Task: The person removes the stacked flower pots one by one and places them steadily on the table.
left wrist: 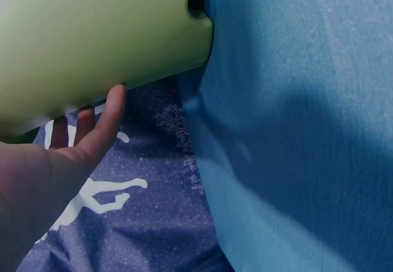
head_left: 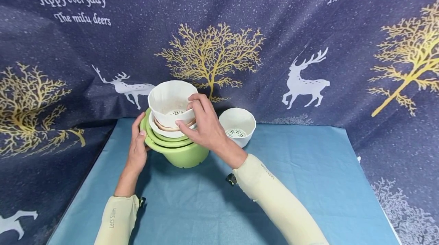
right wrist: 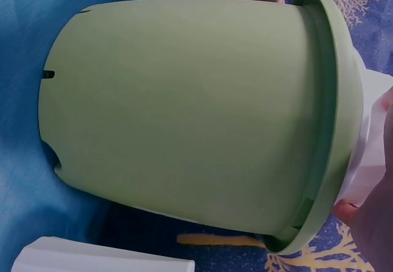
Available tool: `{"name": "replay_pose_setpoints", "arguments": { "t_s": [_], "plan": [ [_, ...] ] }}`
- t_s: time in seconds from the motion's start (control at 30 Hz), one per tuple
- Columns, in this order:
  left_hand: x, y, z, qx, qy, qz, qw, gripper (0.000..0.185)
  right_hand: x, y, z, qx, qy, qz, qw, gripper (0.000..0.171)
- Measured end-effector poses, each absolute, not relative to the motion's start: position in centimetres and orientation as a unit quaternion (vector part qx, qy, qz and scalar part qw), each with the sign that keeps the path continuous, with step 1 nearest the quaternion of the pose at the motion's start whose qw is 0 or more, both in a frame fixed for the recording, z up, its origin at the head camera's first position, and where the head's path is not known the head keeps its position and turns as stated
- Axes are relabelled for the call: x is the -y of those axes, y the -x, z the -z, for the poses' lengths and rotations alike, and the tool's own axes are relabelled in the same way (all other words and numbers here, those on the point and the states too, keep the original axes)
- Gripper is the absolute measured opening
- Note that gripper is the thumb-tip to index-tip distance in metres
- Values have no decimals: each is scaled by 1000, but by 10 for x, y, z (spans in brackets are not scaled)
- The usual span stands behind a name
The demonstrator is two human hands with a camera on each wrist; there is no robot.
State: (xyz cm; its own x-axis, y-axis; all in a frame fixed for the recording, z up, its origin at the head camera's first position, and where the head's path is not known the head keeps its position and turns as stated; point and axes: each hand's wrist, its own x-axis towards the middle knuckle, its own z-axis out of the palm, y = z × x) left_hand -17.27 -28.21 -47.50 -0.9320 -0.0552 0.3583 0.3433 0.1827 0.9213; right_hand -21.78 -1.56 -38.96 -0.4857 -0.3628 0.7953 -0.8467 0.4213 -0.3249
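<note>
The right hand (head_left: 205, 123) pinches the near-right rim of the top white pot (head_left: 171, 102), thumb outside and fingers (head_left: 197, 102) curled over the edge. That pot sits tilted in a nest of pots: its mouth leans toward the camera and slightly left, so its axis runs up and back from the green pot (head_left: 181, 151) at the bottom. Between the two lie a second white pot (head_left: 164, 130), a brownish rim and an inner green rim.

The left hand (head_left: 137, 148) lies against the left side of the green pot, fingers straight and spread along its wall and rim, pressing rather than clasping; the left wrist view shows a fingertip touching the green wall (left wrist: 92, 45).

Just right of the green pot, a separate white pot (head_left: 238, 125) stands upright on the blue tabletop (head_left: 308, 184), apart from both hands.
</note>
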Motion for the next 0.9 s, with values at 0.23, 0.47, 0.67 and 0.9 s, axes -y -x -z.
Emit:
{"name": "replay_pose_setpoints", "arguments": {
  "t_s": [0.23,0.47,0.67,0.9],
  "plan": [
    [282,172,475,756,93,629,154,56,15,216,386,771,-387,-380,335,38],
    [281,171,475,754,96,631,154,56,15,214,382,762,-389,-389,340,38],
    [282,172,476,749,101,636,156,57,15,212,380,762,-385,-393,342,38],
    [281,173,475,752,92,632,161,56,13,209,376,757,-383,-399,347,37]
  ]
}}
